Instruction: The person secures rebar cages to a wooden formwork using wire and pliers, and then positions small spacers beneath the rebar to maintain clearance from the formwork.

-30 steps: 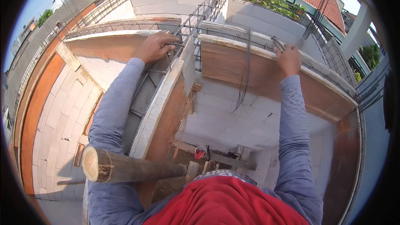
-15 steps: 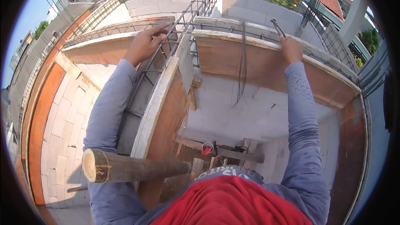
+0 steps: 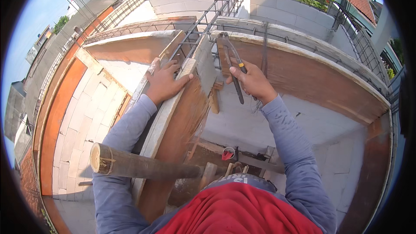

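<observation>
Block walls point(image 3: 184, 2) stand ahead; right hand point(image 3: 255, 80) curls its fingers round the pincers point(image 3: 237, 87), their head angled forward (handles back toward me), while left hand point(image 3: 165, 83), fingers spread, rests left of them on formwork point(image 3: 184, 112).

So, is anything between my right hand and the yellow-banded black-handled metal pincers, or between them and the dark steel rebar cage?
Your right hand holds the pincers, so nothing separates them. Toward the rebar cage, a flat grey panel appears in between; depth is unclear.
</observation>
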A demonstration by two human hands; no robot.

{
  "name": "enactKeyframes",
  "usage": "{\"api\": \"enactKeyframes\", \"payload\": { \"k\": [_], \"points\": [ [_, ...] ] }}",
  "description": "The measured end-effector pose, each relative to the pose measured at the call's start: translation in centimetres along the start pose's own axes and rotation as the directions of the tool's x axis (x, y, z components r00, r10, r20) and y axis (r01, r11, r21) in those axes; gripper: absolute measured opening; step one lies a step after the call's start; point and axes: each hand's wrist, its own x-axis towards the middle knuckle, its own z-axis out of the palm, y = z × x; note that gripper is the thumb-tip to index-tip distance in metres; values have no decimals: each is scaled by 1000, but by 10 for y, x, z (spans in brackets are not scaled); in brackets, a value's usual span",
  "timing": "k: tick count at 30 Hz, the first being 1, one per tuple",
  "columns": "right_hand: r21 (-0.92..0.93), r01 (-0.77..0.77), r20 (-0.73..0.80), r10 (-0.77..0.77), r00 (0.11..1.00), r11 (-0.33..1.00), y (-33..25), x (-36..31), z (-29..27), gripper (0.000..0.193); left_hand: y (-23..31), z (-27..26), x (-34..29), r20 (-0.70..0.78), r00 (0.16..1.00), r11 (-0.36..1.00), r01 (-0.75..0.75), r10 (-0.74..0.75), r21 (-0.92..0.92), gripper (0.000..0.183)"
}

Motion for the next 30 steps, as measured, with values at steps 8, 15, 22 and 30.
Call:
{"api": "enactKeyframes", "payload": {
  "k": [8, 15, 22, 30],
  "points": [
    [-711, 125, -66, -243, 968, 692, 98, 73, 19, 55, 2, 12, 2, -207, 969, 879, -215, 137, -425, 62],
    [-333, 235, -197, -312, 929, 913, 144, 69, 22, 64, 3, 13, 5, -204, 975, 845, -186, 93, -501, 62],
    [14, 329, -311, -309, 899, 944, 131, 1, 73, 58, -1, 17, 2, -225, 971, 859, -178, 76, -481, 63],
    [-262, 201, -248, -267, 931, 944, 115, 29, 62, 50, -6, 27, 4, -229, 971, 882, -168, 71, -441, 67]
  ]
}}
